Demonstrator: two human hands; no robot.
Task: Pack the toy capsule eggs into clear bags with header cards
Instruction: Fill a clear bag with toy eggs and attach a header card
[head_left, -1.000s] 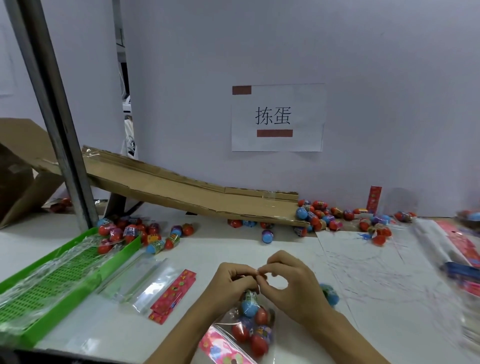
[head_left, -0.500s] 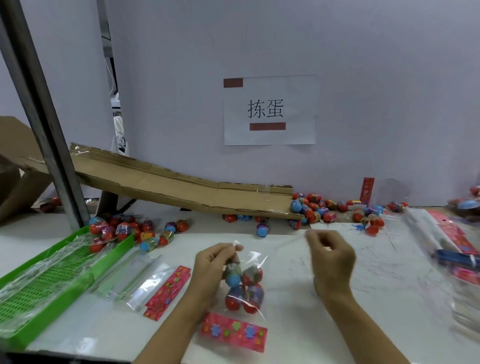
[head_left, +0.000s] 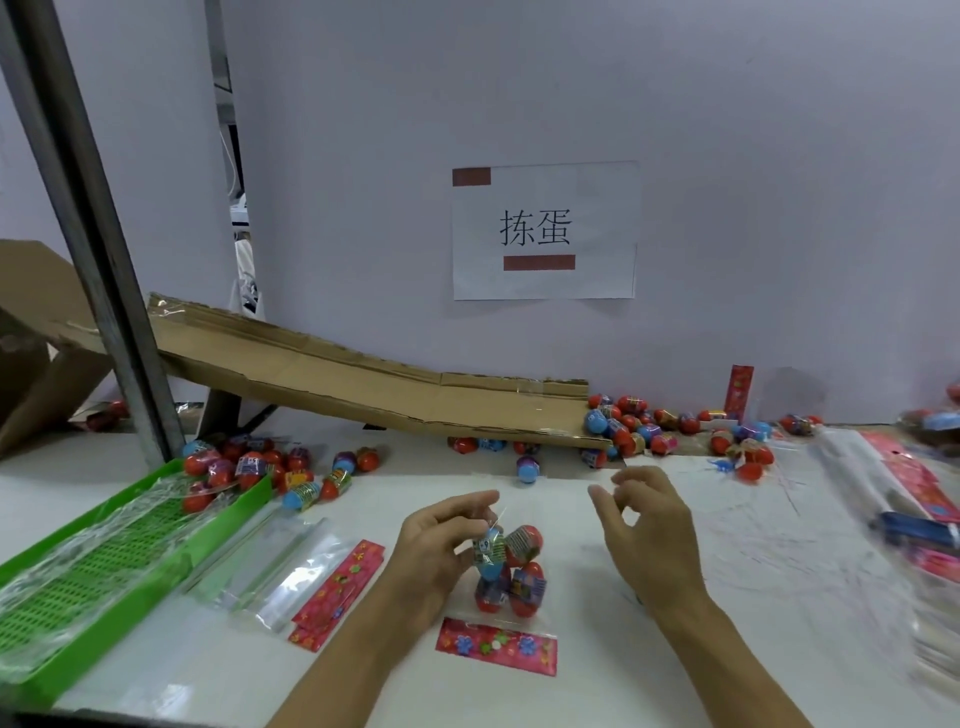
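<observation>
1. The filled bag (head_left: 511, 564) of toy capsule eggs is standing on the worktop (head_left: 779, 597) in front of you, its red flowered header card (head_left: 496, 646) lying flat at the near end.
2. Your left hand (head_left: 441, 540) is pinching the clear film at the top of that bag, thumb and fingertips curled together above the eggs.
3. Your right hand (head_left: 649, 525) is hovering just beside the bag, apart from it, fingers loosely curled and holding nothing.
4. Empty clear bags (head_left: 270, 566) with a red header strip (head_left: 337, 592) are lying to the left of the bag, next to a green slotted tray (head_left: 62, 603) covered with plastic film.
5. Loose eggs (head_left: 249, 467) are sitting in a heap at the tray's far corner, and a second heap (head_left: 639, 423) is gathering at the foot of the cardboard ramp (head_left: 363, 379) leaning along the back wall.
6. A single blue egg (head_left: 527, 469) is resting alone just below the ramp's lower edge.
7. A paper sign (head_left: 543, 231) is hanging on the wall above; more packaging at the right edge is too blurred to tell.
</observation>
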